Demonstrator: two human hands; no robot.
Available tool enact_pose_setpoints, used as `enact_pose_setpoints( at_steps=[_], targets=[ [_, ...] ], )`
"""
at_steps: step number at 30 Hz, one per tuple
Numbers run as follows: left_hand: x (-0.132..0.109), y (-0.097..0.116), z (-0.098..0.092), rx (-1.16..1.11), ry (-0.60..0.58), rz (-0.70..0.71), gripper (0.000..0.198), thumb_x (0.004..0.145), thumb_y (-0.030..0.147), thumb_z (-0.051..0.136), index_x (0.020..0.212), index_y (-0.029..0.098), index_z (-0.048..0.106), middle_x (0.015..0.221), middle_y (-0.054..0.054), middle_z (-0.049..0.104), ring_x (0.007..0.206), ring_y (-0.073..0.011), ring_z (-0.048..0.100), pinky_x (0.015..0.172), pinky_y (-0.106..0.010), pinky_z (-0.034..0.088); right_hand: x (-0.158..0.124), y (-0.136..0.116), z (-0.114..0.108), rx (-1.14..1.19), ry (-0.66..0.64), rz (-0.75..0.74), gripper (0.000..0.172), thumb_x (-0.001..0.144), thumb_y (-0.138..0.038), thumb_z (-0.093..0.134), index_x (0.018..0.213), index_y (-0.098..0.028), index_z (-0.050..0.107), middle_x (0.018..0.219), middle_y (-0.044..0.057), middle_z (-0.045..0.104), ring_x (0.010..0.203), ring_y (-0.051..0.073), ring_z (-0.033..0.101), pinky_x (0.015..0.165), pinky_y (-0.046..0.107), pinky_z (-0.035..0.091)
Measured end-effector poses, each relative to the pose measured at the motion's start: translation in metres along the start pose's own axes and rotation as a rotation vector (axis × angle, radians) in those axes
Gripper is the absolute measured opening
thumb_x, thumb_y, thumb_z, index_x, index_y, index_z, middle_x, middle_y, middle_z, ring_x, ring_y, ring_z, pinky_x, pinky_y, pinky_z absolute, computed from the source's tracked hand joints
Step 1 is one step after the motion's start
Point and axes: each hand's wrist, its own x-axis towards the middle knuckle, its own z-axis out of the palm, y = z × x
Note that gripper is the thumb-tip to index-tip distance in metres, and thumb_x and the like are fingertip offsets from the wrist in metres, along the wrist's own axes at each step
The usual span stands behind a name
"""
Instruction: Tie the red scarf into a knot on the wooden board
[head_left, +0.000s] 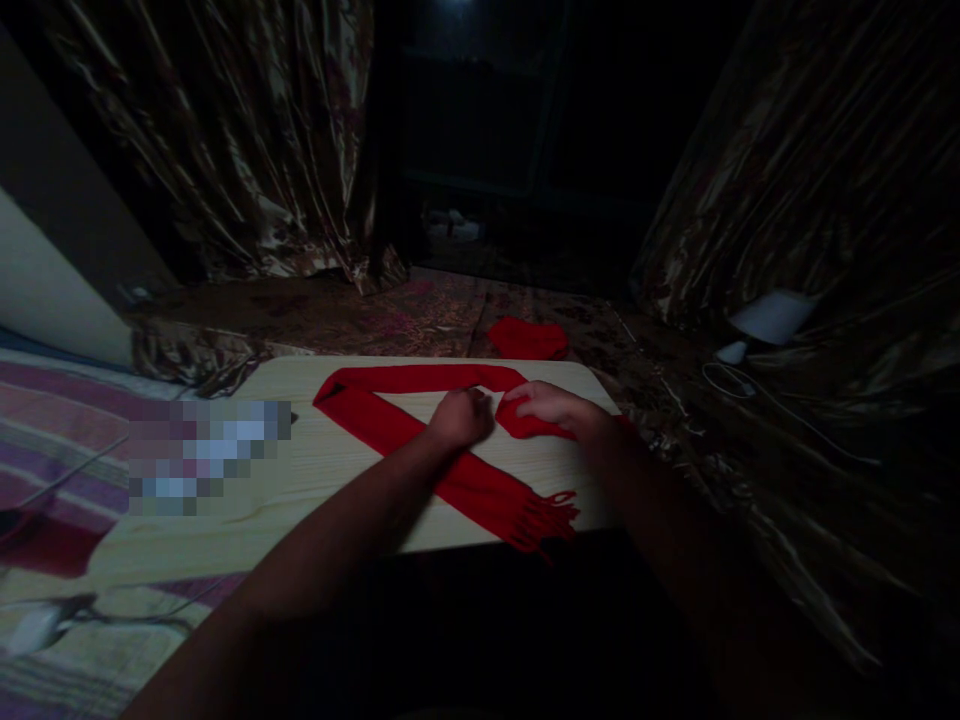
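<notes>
A long red scarf (390,400) with a fringed end (544,515) lies folded into a V on a light wooden board (300,490). My left hand (459,415) rests on the scarf near the middle, fingers curled into a loose fist. My right hand (547,405) sits just to its right, fingers closed on a fold of the red scarf. Both forearms reach in from the bottom of the view.
A second small red cloth (529,338) lies beyond the board on a patterned floor covering. Shiny patterned curtains (247,150) hang at left and right. A white object (769,318) with a cable sits at right. A striped mat (52,420) lies at left. The room is dark.
</notes>
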Motion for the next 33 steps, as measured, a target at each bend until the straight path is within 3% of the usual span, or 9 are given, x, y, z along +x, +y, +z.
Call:
enact_pose_setpoints(
  at_steps=[4, 10, 15, 19, 21, 24, 26, 29, 33],
  targets=[
    [-0.013, 0.022, 0.011, -0.764, -0.039, -0.423, 0.016, 0.089, 0.031, 0.062, 0.087, 0.018, 0.069, 0.089, -0.015, 0.075, 0.087, -0.0243, 0.074, 0.085, -0.035, 0.058, 0.003, -0.016, 0.018, 0.438, 0.15, 0.009, 0.047, 0.074, -0.008, 0.07, 0.12, -0.017, 0.07, 0.1, 0.006, 0.079, 0.087, 0.019, 0.074, 0.086, 0.031, 0.059],
    [-0.024, 0.038, 0.018, -1.433, -0.072, -0.522, 0.01, 0.09, 0.024, 0.062, 0.097, 0.018, 0.067, 0.084, -0.005, 0.072, 0.068, -0.0117, 0.069, 0.072, -0.023, 0.059, 0.008, -0.033, 0.032, 0.58, 0.216, -0.005, 0.058, 0.076, -0.001, 0.062, 0.133, -0.014, 0.062, 0.097, 0.005, 0.078, 0.084, 0.018, 0.074, 0.086, 0.033, 0.06],
    [-0.024, 0.033, 0.021, -1.421, -0.065, -0.47, 0.01, 0.089, 0.015, 0.063, 0.098, 0.015, 0.065, 0.081, -0.005, 0.073, 0.062, -0.012, 0.069, 0.069, -0.026, 0.063, -0.008, -0.021, 0.029, 0.387, 0.273, -0.078, 0.072, 0.085, -0.013, 0.067, 0.152, -0.019, 0.045, 0.119, 0.008, 0.075, 0.094, 0.018, 0.073, 0.087, 0.033, 0.06],
    [-0.022, 0.028, 0.024, -1.394, -0.059, -0.483, 0.019, 0.092, 0.018, 0.06, 0.109, 0.012, 0.067, 0.084, -0.01, 0.076, 0.064, -0.0162, 0.072, 0.063, -0.029, 0.064, -0.045, 0.004, 0.022, 0.03, 0.087, -0.158, 0.086, 0.08, -0.023, 0.078, 0.157, -0.019, 0.041, 0.128, 0.012, 0.072, 0.109, 0.024, 0.071, 0.097, 0.039, 0.057],
    [-0.022, 0.028, 0.024, -1.4, -0.054, -0.492, 0.022, 0.094, 0.017, 0.055, 0.112, 0.011, 0.067, 0.088, -0.012, 0.076, 0.067, -0.0174, 0.074, 0.063, -0.03, 0.065, -0.067, 0.02, 0.019, -0.318, 0.002, -0.17, 0.077, 0.075, -0.024, 0.083, 0.146, -0.019, 0.056, 0.133, 0.012, 0.07, 0.118, 0.028, 0.067, 0.105, 0.041, 0.051],
    [-0.022, 0.029, 0.024, -1.414, -0.043, -0.52, 0.02, 0.095, 0.015, 0.056, 0.112, 0.01, 0.066, 0.087, -0.012, 0.076, 0.066, -0.0165, 0.073, 0.063, -0.029, 0.066, -0.094, 0.04, 0.011, -0.728, 0.176, -0.011, 0.033, 0.09, -0.02, 0.063, 0.122, -0.015, 0.072, 0.126, 0.016, 0.073, 0.115, 0.029, 0.068, 0.1, 0.039, 0.049],
    [-0.021, 0.031, 0.024, -1.428, -0.025, -0.545, 0.02, 0.094, 0.015, 0.059, 0.112, 0.009, 0.066, 0.086, -0.011, 0.075, 0.065, -0.0154, 0.073, 0.061, -0.027, 0.065, -0.106, 0.045, 0.002, -0.851, 0.262, 0.096, 0.029, 0.098, -0.02, 0.049, 0.11, -0.014, 0.075, 0.114, 0.017, 0.076, 0.104, 0.027, 0.07, 0.09, 0.034, 0.049],
    [-0.019, 0.036, 0.022, -1.431, 0.027, -0.589, 0.02, 0.097, 0.015, 0.056, 0.114, 0.01, 0.064, 0.082, -0.007, 0.073, 0.06, -0.0135, 0.071, 0.057, -0.025, 0.063, -0.119, 0.034, -0.018, -0.841, 0.221, 0.12, 0.033, 0.102, -0.029, 0.045, 0.097, -0.015, 0.075, 0.099, 0.014, 0.077, 0.091, 0.023, 0.07, 0.08, 0.03, 0.048],
    [-0.024, 0.049, 0.014, -1.514, -0.062, -0.577, 0.027, 0.102, 0.026, 0.05, 0.121, 0.012, 0.063, 0.081, -0.007, 0.074, 0.057, -0.0152, 0.07, 0.055, -0.026, 0.062, -0.124, -0.003, -0.025, -0.401, 0.001, 0.008, 0.028, 0.094, -0.032, 0.054, 0.102, -0.018, 0.076, 0.093, 0.005, 0.078, 0.081, 0.019, 0.068, 0.074, 0.028, 0.051]
  ],
)
